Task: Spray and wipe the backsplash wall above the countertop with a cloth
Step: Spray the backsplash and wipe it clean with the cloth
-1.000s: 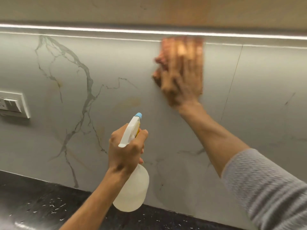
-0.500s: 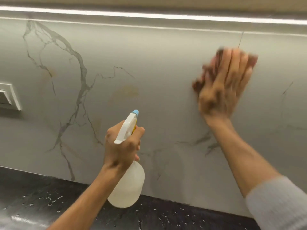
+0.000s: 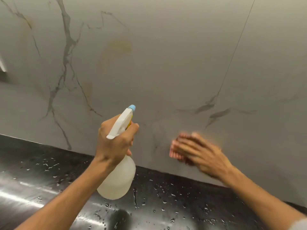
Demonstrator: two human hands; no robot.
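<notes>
The grey marble-look backsplash wall (image 3: 166,63) with dark veins fills the upper view. My left hand (image 3: 114,141) grips a white spray bottle (image 3: 118,178) by its neck, its blue-tipped nozzle pointing at the wall. My right hand (image 3: 201,153), blurred with motion, presses a pink-brown cloth (image 3: 175,152) flat against the wall low down, just above the countertop. Most of the cloth is hidden under the palm and fingers.
The black countertop (image 3: 49,171) runs along the wall's base, glossy and dotted with water drops. A white switch plate (image 3: 2,67) shows at the far left edge. A thin vertical seam (image 3: 235,50) crosses the wall at the right. A faint yellowish stain (image 3: 119,47) marks the wall's middle.
My right hand has swept the cloth from high on the wall, rightward, then down to near the countertop. The view has tilted down. The left hand and bottle have held their pose.
</notes>
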